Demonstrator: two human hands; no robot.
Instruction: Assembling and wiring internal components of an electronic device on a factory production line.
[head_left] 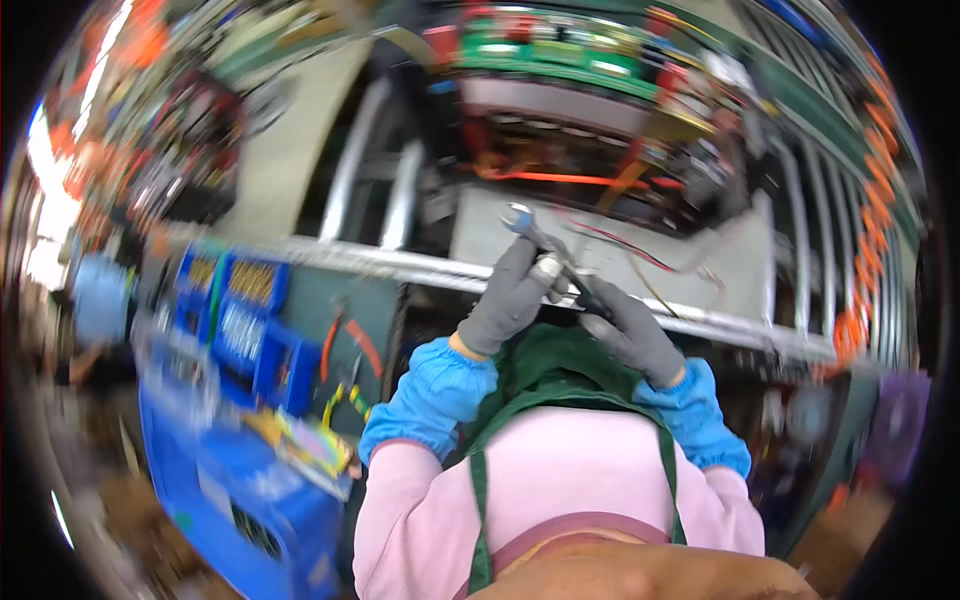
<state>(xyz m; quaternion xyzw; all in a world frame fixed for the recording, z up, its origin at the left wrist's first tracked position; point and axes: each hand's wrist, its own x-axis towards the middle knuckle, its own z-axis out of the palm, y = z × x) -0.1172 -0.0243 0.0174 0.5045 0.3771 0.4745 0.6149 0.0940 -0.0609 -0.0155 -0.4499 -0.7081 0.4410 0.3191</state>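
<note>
Work seems under way, what remains untellable: the left hand [508,298] and right hand [635,330] close around a wrench [536,236], head free toward 11 o'clock.

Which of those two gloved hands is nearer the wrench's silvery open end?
The left hand: its fingers are just below the silvery open end of the wrench. The right hand is farther from that end, lower and to the right.
</note>
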